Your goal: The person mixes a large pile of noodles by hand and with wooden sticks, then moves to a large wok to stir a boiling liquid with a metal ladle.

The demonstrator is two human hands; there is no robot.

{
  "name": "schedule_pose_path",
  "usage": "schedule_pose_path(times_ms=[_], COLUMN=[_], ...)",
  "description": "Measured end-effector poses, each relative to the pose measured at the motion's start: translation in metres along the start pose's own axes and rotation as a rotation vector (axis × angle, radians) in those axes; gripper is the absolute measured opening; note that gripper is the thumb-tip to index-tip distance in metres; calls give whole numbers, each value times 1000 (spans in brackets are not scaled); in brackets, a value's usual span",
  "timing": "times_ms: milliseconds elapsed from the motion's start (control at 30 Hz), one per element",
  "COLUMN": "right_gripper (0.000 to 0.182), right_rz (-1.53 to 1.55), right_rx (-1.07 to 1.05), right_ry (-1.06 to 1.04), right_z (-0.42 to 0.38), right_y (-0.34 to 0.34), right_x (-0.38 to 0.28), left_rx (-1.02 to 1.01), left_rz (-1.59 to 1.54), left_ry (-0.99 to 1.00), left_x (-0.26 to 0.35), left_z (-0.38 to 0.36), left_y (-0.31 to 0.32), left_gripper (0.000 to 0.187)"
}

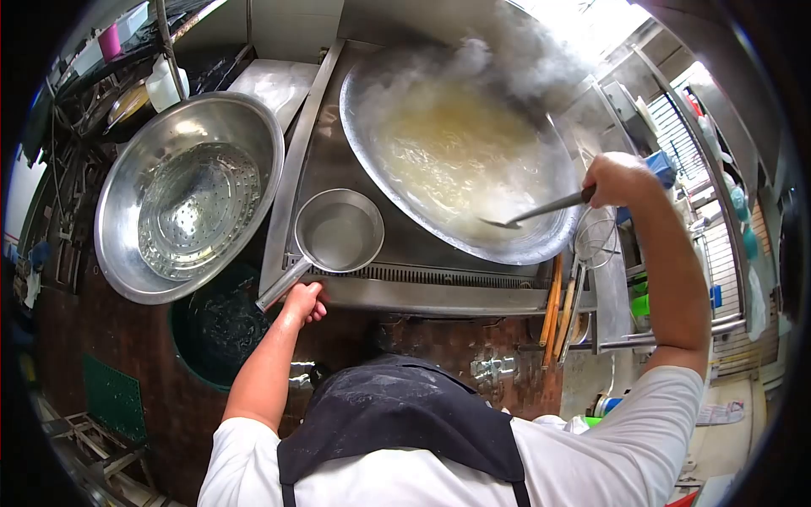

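Observation:
My right hand (pixel 621 179) is closed around the dark handle of a long-handled spatula (pixel 545 209). Its flat head dips into the steaming, pale yellowish liquid (pixel 465 152) near the front of a very large wok (pixel 397 200). Pale strands seem to float there, though steam blurs them. Low on the left, my left hand (pixel 304 302) has loosely curled fingers, with no object visible in them. It is beside the handle of a metal saucepan (pixel 340 232), close to the stove's front edge. Cloudy liquid appears to fill the saucepan, which sits on the steel stove top (pixel 338 144).
A large steel basin (pixel 127 245) with a perforated strainer (pixel 198 211) inside stands left of the stove. Below it is a dark green tub (pixel 224 325). Wooden sticks (pixel 553 308) and a wire skimmer (pixel 596 238) hang at the front right. Steam (pixel 524 46) rises behind the wok.

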State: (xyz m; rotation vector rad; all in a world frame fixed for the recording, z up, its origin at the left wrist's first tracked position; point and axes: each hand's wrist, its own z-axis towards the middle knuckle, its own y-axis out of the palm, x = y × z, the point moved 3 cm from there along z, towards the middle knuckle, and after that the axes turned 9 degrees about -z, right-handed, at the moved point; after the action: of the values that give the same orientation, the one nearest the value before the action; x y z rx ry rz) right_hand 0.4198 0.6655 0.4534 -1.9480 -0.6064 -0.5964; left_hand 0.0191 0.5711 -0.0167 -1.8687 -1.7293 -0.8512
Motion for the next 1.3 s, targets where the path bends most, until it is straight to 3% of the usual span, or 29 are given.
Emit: schedule_pose_path(times_ms=[33,167,300,467,667,733,1033,1100,1300], right_gripper=[31,21,23,25,23,24,26,26,27], right_rz=[-188,-331,-229,-49,190,176,185,179,243], right_rx=[6,-42,-140,-190,15,41,29,14,285], right_ry=[-23,62,12,99,335,278,272,264,265], right_z=[9,63,122,228,393,412,398,367,222], right_y=[10,77,129,171,190,178,179,173,155], right_x=[-8,-37,-56,-59,-54,-50,-12,6,58], left_rx=[-1,8,16,69,166,202,190,171,156], left_rz=[-4,-15,-9,-77,-59,-105,-76,-74,-33], left_ry=[0,-25,-56,-118,-154,-125,-101,-81,-84], left_x=[0,2,0,2,8,2,2,2,6], left_z=[-1,-3,0,-2,1,1,-1,0,-4], left_y=[0,0,-1,2,7,4,4,4,6], left_gripper=[42,42,43,40,35,34,37,37,40])
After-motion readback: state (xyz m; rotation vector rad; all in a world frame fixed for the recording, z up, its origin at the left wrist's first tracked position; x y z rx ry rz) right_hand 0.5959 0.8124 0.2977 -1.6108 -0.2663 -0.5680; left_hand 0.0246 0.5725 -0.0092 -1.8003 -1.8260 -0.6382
